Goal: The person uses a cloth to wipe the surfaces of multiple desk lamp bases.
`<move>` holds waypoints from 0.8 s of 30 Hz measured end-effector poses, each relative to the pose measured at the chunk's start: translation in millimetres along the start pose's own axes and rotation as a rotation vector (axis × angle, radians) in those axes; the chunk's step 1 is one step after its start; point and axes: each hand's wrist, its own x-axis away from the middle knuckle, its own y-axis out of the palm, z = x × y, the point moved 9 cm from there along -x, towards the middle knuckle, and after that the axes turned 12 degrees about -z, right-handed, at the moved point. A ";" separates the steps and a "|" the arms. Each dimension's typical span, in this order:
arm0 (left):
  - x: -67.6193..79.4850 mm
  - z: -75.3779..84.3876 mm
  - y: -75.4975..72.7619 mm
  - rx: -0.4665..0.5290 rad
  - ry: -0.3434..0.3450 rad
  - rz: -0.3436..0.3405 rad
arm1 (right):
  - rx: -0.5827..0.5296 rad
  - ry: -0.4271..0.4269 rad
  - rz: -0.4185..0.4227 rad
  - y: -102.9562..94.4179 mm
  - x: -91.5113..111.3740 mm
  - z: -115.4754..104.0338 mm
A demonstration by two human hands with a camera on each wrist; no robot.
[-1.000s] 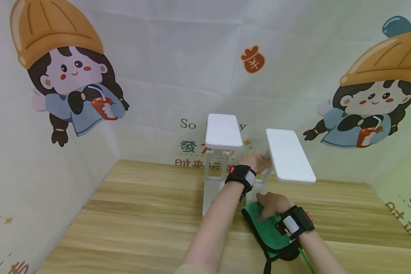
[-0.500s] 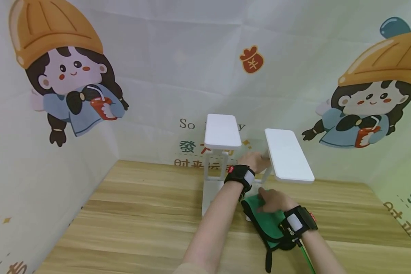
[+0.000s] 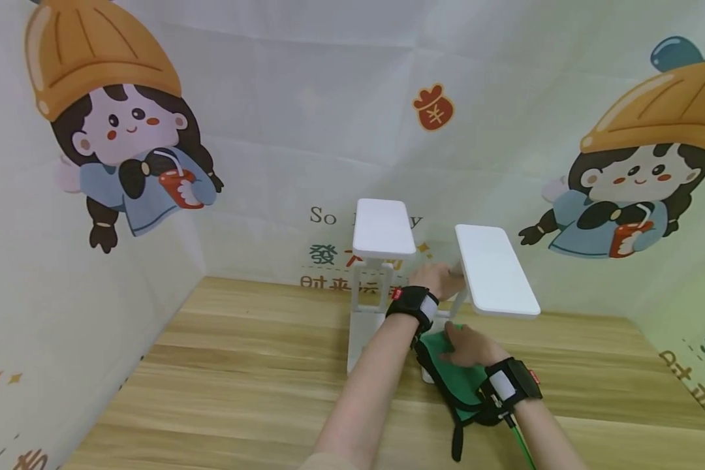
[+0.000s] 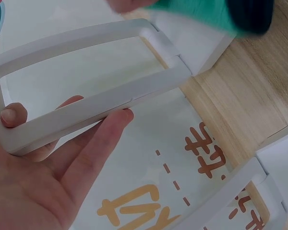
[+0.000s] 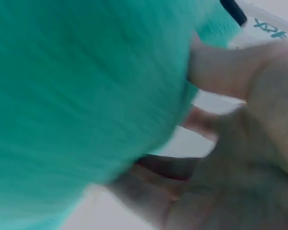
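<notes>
Two white stands with flat, phone-shaped tops are side by side near the back wall: the left stand and the right stand. My left hand grips the right stand's upright below its top. In the left wrist view its fingers wrap the lower side of that stand's open frame. A green cloth with black trim lies over the right stand's base, which it mostly hides. My right hand holds the cloth, thumb on top. Close up in the right wrist view, the fingers pinch the blurred green fabric.
Under the stands is a wood-grain table. A printed backdrop with cartoon figures rises behind it and at both sides. The cloth's black strap trails toward the front. A green cable runs from my right wrist.
My right hand and the cloth have shifted slightly away from me along the base, and a front corner of the base now shows. My left hand keeps its grip on the right stand.
</notes>
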 end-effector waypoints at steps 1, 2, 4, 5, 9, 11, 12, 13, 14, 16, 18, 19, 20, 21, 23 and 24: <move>-0.3 -0.2 0.5 -0.003 -0.003 -0.006 | 0.005 0.012 -0.012 1.9 1.3 -0.9; -0.4 -0.4 0.5 -0.003 -0.006 -0.009 | 0.006 0.018 -0.018 3.0 2.5 -2.8; -0.2 -0.9 -0.3 -0.002 -0.010 -0.015 | 0.016 0.025 -0.001 4.1 4.1 -7.2; 0.0 -0.9 -0.9 -0.006 -0.008 -0.016 | 0.019 0.026 0.021 3.5 4.3 -9.5; 1.0 -1.7 -3.7 -0.016 0.000 0.007 | 0.039 0.015 0.161 -3.2 0.8 -16.0; 1.4 -1.7 -3.6 -0.019 0.011 0.020 | 0.047 0.025 0.211 -5.2 -1.9 -16.1; 1.2 -1.9 -2.6 -0.021 0.014 0.020 | 0.055 0.037 0.224 -4.9 -2.9 -15.9; 1.0 -2.1 -1.4 -0.020 0.015 0.018 | 0.063 0.052 0.226 -3.6 -3.8 -15.8; 0.9 -2.4 -0.3 -0.015 0.013 0.014 | 0.071 0.066 0.216 -1.1 -4.0 -16.3; 0.4 -2.6 1.9 -0.018 0.008 -0.001 | 0.091 0.090 0.171 5.4 -2.2 -20.2; -0.4 -2.6 1.6 -0.020 0.000 -0.006 | 0.116 0.092 0.143 8.7 1.4 -28.1; -0.6 -2.3 0.3 -0.020 -0.003 -0.003 | 0.127 0.087 0.143 8.3 3.5 -32.6; -0.6 -1.9 -1.2 -0.020 -0.003 -0.001 | 0.135 0.080 0.145 6.9 5.5 -36.7; -0.6 -1.1 -2.6 -0.028 -0.001 0.001 | 0.152 0.070 0.158 4.3 6.7 -40.2; 0.4 -0.2 -5.3 -0.026 0.005 0.009 | 0.172 0.040 0.223 -4.4 7.4 -44.5; 0.7 0.0 -6.0 -0.026 0.010 0.015 | 0.178 0.027 0.253 -8.0 6.0 -44.7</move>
